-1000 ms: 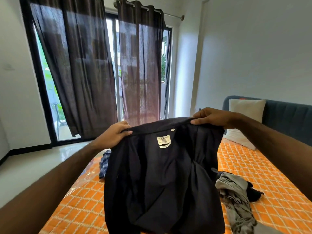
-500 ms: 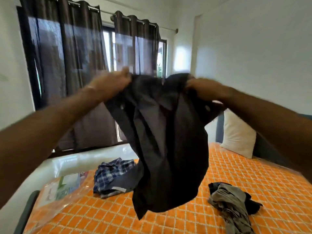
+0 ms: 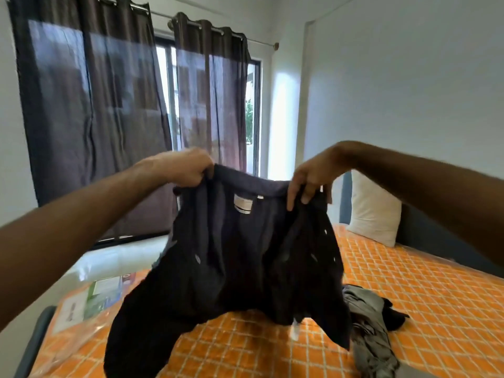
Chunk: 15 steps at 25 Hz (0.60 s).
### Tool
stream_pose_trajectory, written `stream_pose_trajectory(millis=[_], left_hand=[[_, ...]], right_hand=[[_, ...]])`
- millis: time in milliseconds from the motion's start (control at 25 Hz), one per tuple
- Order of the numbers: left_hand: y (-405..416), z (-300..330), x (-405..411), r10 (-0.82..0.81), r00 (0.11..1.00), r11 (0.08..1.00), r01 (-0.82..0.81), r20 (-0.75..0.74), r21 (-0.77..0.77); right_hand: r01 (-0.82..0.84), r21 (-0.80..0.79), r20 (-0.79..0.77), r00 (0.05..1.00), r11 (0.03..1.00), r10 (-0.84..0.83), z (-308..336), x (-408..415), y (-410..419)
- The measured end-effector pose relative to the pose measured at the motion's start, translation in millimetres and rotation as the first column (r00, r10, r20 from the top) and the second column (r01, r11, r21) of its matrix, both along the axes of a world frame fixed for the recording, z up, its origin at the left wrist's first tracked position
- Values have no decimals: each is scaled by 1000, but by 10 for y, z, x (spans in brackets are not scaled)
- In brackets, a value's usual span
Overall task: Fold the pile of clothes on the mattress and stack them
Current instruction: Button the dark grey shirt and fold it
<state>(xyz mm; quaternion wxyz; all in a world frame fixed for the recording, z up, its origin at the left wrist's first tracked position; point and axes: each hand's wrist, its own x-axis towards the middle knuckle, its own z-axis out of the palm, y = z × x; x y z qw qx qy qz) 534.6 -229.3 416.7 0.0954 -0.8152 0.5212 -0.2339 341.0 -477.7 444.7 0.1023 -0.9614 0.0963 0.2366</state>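
A dark navy shirt (image 3: 245, 263) with a white neck label hangs spread in the air above the orange quilted mattress (image 3: 436, 309). My left hand (image 3: 182, 167) grips its top edge at the left shoulder. My right hand (image 3: 311, 178) pinches the top edge at the right shoulder, fingers curled over the cloth. The shirt's lower part billows, with one sleeve trailing down to the lower left. A crumpled grey garment (image 3: 368, 323) lies on the mattress to the right, on top of a black piece (image 3: 394, 316). The shirt hides the mattress's far left part.
A white pillow (image 3: 373, 208) leans on the dark blue headboard (image 3: 436, 241) at the right. Plastic wrap with a printed label (image 3: 106, 293) covers the mattress's left corner. Dark curtains (image 3: 95, 118) hang over the window behind. White floor lies left of the bed.
After being flung up high, the shirt has come back down and is spread wide between my hands, label facing me. My hands have moved apart. The checked garment is now hidden behind the shirt.
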Motion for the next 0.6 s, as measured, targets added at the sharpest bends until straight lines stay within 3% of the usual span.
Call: stream_pose_trajectory(millis=[80, 120, 200, 240, 320, 360, 400, 440, 480, 520, 560, 600], left_hand=[[41, -112, -26, 22, 971, 999, -16, -239, 28], [100, -110, -46, 15, 909, 1000, -16, -417, 0], [245, -75, -130, -33, 648, 998, -13, -761, -55], [312, -52, -179, -66, 592, 998, 37, -803, -54], [344, -41, -206, -168, 817, 975, 222, -552, 32], [325, -63, -214, -214, 921, 956, 266, -325, 125], [310, -104, -233, -240, 965, 942, 258, -106, 216], [300, -156, -235, -242, 966, 938, 207, 97, 279], [288, -211, -201, -268, 927, 937, 186, 263, 297], [286, -263, -185, -316, 872, 933, 215, 374, 288], [296, -287, -164, -356, 829, 931, 276, 432, 239], [310, -290, -141, -361, 823, 932, 321, 438, 166]], right_hand=[[27, 195, 73, 996, 980, -42, -107, 3, -54], [28, 271, 81, 995, 962, -51, -146, -30, -100], [-52, 318, 102, 995, 947, 20, -130, -78, -187], [-116, 252, 158, 984, 961, 78, -110, -84, -185], [-226, -36, 291, 930, 973, 227, -85, -52, -87], [-272, -216, 309, 892, 938, 329, -116, -41, -12], [-310, -433, 299, 836, 847, 459, -174, -31, 57], [-311, -671, 274, 740, 674, 614, -248, -22, 136], [-248, -863, 233, 579, 441, 781, -341, -25, 200], [-157, -953, 172, 427, 261, 887, -436, -51, 277], [-126, -977, 125, 300, 169, 946, -514, -62, 370], [-186, -973, 100, 211, 141, 972, -573, -67, 474]])
